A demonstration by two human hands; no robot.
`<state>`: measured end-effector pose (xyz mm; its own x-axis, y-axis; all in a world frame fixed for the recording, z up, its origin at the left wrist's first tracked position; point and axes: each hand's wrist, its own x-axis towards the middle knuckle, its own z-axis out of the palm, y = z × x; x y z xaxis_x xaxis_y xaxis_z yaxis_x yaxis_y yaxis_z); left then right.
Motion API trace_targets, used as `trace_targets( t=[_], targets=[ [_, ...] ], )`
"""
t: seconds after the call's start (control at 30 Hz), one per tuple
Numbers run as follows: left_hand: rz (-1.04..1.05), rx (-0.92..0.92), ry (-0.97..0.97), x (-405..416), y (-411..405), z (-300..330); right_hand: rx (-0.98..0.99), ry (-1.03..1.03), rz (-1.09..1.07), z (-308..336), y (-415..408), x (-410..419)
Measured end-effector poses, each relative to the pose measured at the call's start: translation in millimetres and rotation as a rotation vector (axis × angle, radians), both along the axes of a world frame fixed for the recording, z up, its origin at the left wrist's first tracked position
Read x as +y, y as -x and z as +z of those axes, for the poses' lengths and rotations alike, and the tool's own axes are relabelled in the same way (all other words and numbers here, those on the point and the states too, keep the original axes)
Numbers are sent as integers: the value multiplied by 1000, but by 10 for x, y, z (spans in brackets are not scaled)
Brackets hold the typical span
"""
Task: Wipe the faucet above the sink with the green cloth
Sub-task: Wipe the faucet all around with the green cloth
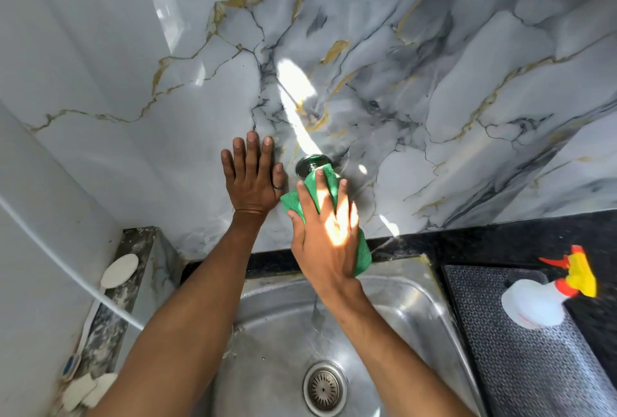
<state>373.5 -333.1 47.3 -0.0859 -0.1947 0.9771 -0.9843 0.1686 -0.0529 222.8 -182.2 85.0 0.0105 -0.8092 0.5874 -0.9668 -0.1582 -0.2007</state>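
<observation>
Mostly hidden faucet (309, 164), chrome base, green cloth (322, 191) bunched w/ right hand (325, 233)

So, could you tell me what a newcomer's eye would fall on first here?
Probably the green cloth at the centre, pressed by the right hand over the faucet on the marble wall. Beside it, the left hand lies flat on that wall, and a spray bottle stands right of the steel sink.

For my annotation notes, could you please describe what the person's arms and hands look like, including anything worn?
Both forearms are bare, with no sleeves, gloves or watch in view. The left hand wears a dark band ring on one finger. The right hand shows no jewellery; a patch of sunlight falls across it.
</observation>
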Motion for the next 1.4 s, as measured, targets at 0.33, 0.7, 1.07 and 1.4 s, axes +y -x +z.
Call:
trace_targets(
  t=[0.33, 0.7, 1.07, 1.4],
  targets=[
    [-144, 134, -469, 751, 81, 365, -1138, 88, 185, 166, 493, 482],
    [-917, 613, -760, 2364, 1043, 1152, -2235, -648, 586, 1046, 846, 699],
    [-1652, 2162, -265, 2733, 1402, 931, -388, -693, 492, 1097, 326, 939],
    [-1440, 2286, -165, 2435, 680, 773, 115, -3, 289, 344, 1263, -413]
  ],
)
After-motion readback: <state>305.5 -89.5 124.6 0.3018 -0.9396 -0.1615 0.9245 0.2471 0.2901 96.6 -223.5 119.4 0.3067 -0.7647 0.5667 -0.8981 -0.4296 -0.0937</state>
